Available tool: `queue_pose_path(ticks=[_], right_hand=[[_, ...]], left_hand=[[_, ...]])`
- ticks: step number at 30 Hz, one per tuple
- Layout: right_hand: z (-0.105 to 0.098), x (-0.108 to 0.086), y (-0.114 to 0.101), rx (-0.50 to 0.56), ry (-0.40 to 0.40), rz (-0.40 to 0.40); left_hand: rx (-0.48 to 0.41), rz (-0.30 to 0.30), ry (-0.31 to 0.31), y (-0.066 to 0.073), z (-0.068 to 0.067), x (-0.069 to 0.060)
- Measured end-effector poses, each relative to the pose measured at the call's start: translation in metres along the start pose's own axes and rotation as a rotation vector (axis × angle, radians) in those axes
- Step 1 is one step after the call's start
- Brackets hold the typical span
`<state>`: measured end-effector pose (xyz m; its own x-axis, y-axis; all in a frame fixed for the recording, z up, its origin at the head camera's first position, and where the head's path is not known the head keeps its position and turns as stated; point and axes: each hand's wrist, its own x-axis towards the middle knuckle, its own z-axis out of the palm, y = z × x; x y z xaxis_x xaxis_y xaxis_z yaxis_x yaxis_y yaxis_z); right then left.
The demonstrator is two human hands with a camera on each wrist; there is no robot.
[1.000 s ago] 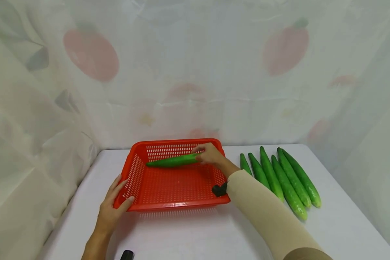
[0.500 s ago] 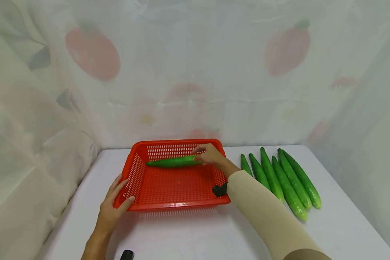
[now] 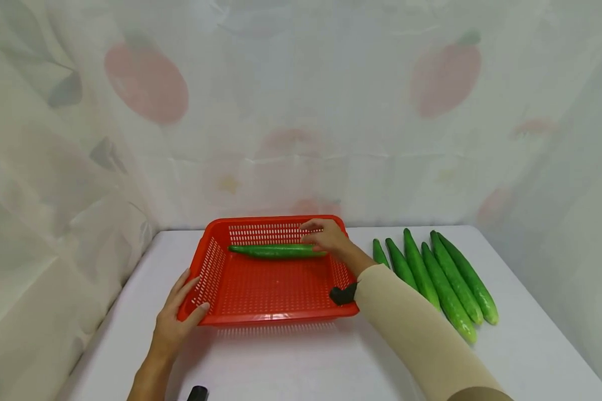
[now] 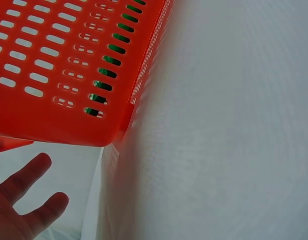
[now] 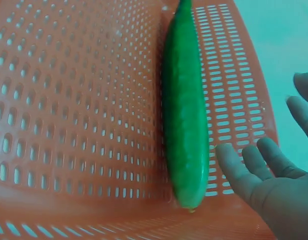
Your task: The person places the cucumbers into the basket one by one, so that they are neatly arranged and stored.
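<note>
Head view: long green cucumber (image 3: pixel 276 251) lying sideways against the far wall of a red plastic slotted basket (image 3: pixel 276 289), centre of frame. Left hand (image 3: pixel 168 328) is at the basket's left edge, fingers spread and loose. Right hand (image 3: pixel 328 236) is over the cucumber's right end. Only this view gets the six other green cucumbers (image 3: pixel 447 295) on the white table (image 3: pixel 281 367) at right.

Left wrist cam: just the basket's outside, upper left, with green peeking through the slots.

Right wrist cam: settles it, the right fingers (image 5: pixel 236 172) have let go, half-spread just beside the cucumber, whose blunt pale end shows lower centre.
</note>
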<state>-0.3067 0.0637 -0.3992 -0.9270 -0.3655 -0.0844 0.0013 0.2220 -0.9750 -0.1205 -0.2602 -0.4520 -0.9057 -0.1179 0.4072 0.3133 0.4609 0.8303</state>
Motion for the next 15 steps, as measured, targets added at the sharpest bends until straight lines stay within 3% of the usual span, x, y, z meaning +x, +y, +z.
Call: queue_pose_path(ticks=[4,10,15], right_hand=[[-0.006,-0.005,-0.005,0.087,-0.012,-0.035],[-0.013,-0.017,-0.02,0.144,-0.031,-0.078],[-0.02,-0.034,-0.033,0.133,-0.03,-0.117]], left_hand=[[0.01,0.005,-0.004,0.005,0.001,0.001],[0.044,-0.009,-0.001,-0.017,0.0,0.004],[0.046,-0.019,0.001,-0.021,-0.003,0.005]])
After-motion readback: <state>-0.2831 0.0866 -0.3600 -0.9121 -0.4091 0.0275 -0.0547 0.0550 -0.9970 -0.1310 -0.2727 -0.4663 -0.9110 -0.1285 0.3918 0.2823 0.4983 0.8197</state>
